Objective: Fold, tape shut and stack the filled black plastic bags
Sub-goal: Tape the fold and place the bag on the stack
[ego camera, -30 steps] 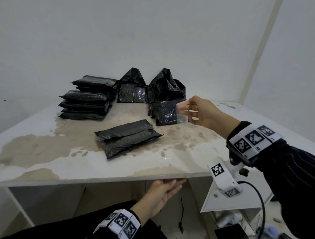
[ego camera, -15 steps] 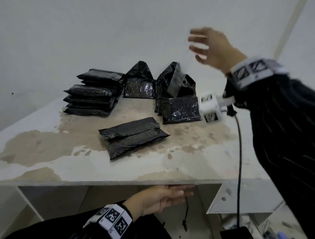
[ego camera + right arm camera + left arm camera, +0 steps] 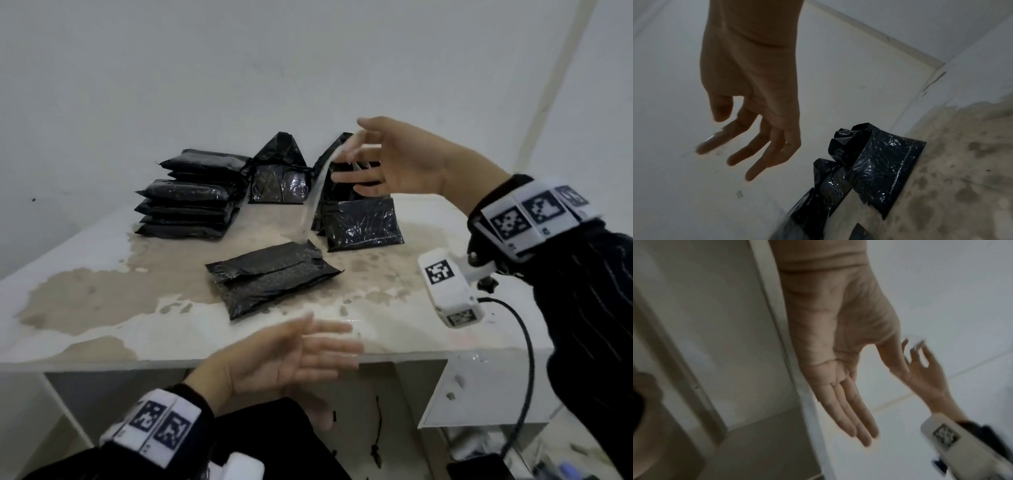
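Black-and-white square-patterned marker bands [image 3: 161, 425] wrap both wrists over dark sleeves; the patterns carry no readable writing. Nearest, the left hand [image 3: 284, 359] hovers at the front edge of the table [image 3: 85, 329], palm up, fingers straight and together, holding nothing; the left wrist view confirms the flat, empty palm [image 3: 838, 353].

On the worn, stained tabletop just beyond lies a folded black bag [image 3: 270, 279], flat, filled, its flap turned over. What it contains cannot be seen. A strip of clear tape [image 3: 317, 195] rises from near the far right corner of this bag up to the right hand [image 3: 404, 161]; whether its lower end touches the bag cannot be told.

The right hand is raised above the table, fingers spread and nearly straight. The tape appears stuck at the fingertips [image 3: 356, 137]; no clamping grip is visible. The right wrist view shows a glossy patch on one fingertip [image 3: 715, 138].

A white camera block [image 3: 448, 291] with a cable hangs beneath the right wrist.

Farther back, unfolded bags [image 3: 359, 222] stand upright with crumpled tops, another [image 3: 279, 171] stands to their left. At far left, a stack of folded bags [image 3: 191, 198] rests against the wall side, several high. No labels are legible on any bag.
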